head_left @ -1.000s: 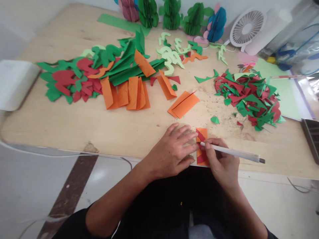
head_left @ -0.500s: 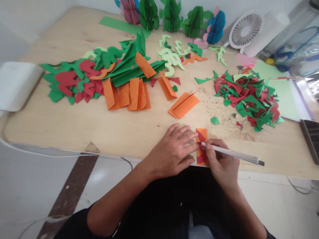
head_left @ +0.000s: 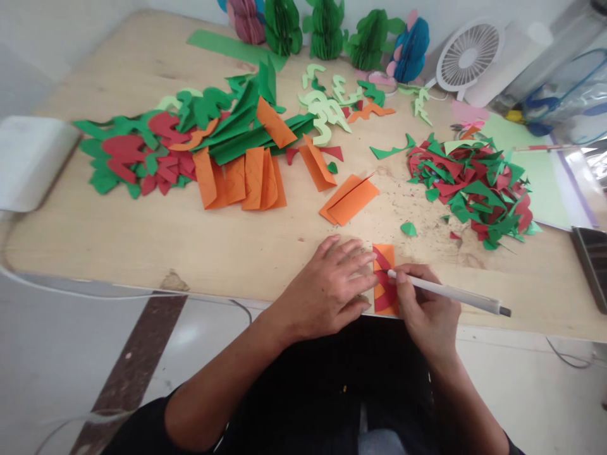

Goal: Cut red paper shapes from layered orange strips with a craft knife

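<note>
At the table's front edge lies a piece of orange paper [head_left: 385,253], with a curved red paper cutout [head_left: 388,292] on top of it. My left hand [head_left: 336,284] rests flat with fingers spread, its fingertips reaching the left side of the two papers. Between the fingers of my right hand [head_left: 429,309] is a white pen [head_left: 455,293], its tip touching down at the cutout's right part. Beyond my hands lies a folded orange paper [head_left: 349,201]. More folded orange papers [head_left: 254,180] with drawn curved lines sit farther left.
Green and red cutouts [head_left: 126,150] are heaped at left, paper scraps [head_left: 474,186] at right. Pale green cutouts [head_left: 325,112] lie mid-table. Honeycomb paper figures [head_left: 327,31] and a white fan [head_left: 468,54] stand at the back. A dark phone-like object [head_left: 590,262] lies at the right edge.
My right hand and the pen have shifted slightly to the right along the red cutout. My left hand has stayed in place.
</note>
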Available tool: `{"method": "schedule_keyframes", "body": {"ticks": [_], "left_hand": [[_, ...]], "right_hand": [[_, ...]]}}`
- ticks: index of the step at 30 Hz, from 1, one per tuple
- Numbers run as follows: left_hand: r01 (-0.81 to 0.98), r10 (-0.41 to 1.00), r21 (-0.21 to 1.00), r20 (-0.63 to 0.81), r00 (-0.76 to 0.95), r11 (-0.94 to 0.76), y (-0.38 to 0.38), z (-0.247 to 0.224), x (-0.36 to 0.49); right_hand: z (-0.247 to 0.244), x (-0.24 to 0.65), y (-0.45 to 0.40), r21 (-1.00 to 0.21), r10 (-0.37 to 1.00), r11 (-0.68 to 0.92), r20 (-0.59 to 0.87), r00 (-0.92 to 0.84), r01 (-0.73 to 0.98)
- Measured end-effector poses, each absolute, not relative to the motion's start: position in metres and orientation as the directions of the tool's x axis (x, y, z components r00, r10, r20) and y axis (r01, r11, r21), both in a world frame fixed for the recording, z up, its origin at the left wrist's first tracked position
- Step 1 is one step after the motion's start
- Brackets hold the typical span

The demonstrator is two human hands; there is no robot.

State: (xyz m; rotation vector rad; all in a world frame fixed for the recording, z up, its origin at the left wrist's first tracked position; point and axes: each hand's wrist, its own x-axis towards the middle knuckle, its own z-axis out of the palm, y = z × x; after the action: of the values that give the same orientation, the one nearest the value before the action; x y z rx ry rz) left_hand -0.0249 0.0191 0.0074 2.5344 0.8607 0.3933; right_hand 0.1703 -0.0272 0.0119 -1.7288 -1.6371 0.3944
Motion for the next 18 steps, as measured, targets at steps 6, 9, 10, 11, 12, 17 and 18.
{"method": "schedule_keyframes", "body": {"ticks": [6,9,10,11,12,17,18], "left_hand": [[0.509,0.629,0.481,0.121,0.768,-0.714,0.0186,0.0070,-0.0250],[0.508,0.630,0.477,0.132,0.765,-0.717,0.0184,0.0066,-0.0250],[0.508,0.630,0.476,0.134,0.765,-0.718,0.0185,0.0064,-0.0250],[0.508,0.630,0.476,0.135,0.765,-0.718,0.0187,0.0062,-0.0250],[0.507,0.629,0.476,0.133,0.766,-0.718,0.0188,0.0060,-0.0249],[0.504,0.630,0.479,0.139,0.764,-0.718,0.0189,0.0051,-0.0249],[0.504,0.630,0.478,0.144,0.763,-0.719,0.0188,0.0050,-0.0249]], "right_hand": [[0.0098,0.1707,-0.0279,-0.705,0.958,0.036,0.227,0.176,0.709],[0.0089,0.1703,-0.0273,-0.696,0.954,0.042,0.240,0.178,0.717],[0.0086,0.1702,-0.0271,-0.694,0.954,0.044,0.244,0.177,0.719],[0.0083,0.1703,-0.0270,-0.695,0.952,0.047,0.248,0.178,0.717],[0.0077,0.1703,-0.0270,-0.700,0.953,0.048,0.246,0.177,0.713],[0.0041,0.1705,-0.0265,-0.702,0.953,0.056,0.251,0.172,0.710],[0.0036,0.1703,-0.0262,-0.704,0.952,0.058,0.252,0.172,0.707]]}}
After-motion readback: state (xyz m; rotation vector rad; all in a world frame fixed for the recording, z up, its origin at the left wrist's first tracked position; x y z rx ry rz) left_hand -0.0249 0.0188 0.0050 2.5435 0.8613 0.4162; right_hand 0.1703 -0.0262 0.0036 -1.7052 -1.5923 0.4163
